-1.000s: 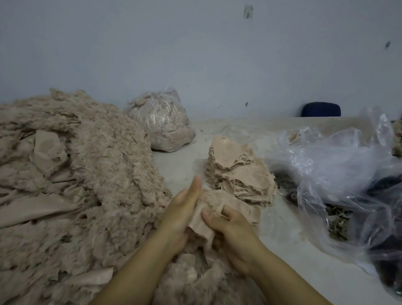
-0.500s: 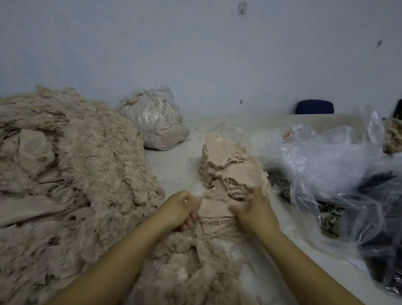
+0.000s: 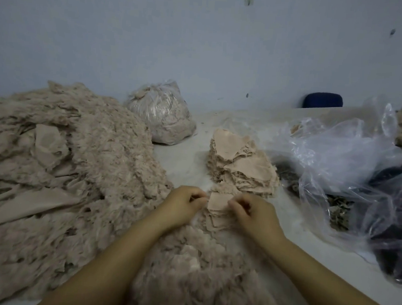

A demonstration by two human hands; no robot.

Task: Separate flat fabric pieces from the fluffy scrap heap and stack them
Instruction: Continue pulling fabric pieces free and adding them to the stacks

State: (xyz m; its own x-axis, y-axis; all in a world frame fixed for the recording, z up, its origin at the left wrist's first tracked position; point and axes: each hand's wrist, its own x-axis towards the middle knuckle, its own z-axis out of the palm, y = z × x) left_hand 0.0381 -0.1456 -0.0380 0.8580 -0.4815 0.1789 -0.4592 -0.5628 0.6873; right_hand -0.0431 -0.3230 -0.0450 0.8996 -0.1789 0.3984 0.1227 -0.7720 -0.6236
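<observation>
Flat fabric piece (image 3: 218, 201), small pinkish-beige scrap, sits centre frame just below the middle, held between the two hands over a low layer of similar flats. Left hand (image 3: 183, 204) has fingers curled in, pinching its left edge; right hand (image 3: 254, 209) fingers curled too, nipping the right edge. Looks very light, thin, limp, so probably droops if lifted by one corner; frayed edges likely snag fluff. Best hold is likely opposite edges, pinched and kept taut, as here. Directly above it, touching or nearly so, the stack of flat pieces (image 3: 242, 166), tall, ragged-sided, leaning a bit right; a careless drop could slide off. Fluffy scrap heap (image 3: 70, 174) fills the left half and runs down under the forearms, with more flats showing in it. Beyond: tied bag of scraps (image 3: 162, 116) upper centre, crumpled clear plastic bags (image 3: 342, 157) at right over dark stuff, pale table (image 3: 183, 158), blue chair back (image 3: 322, 100) by the wall.
</observation>
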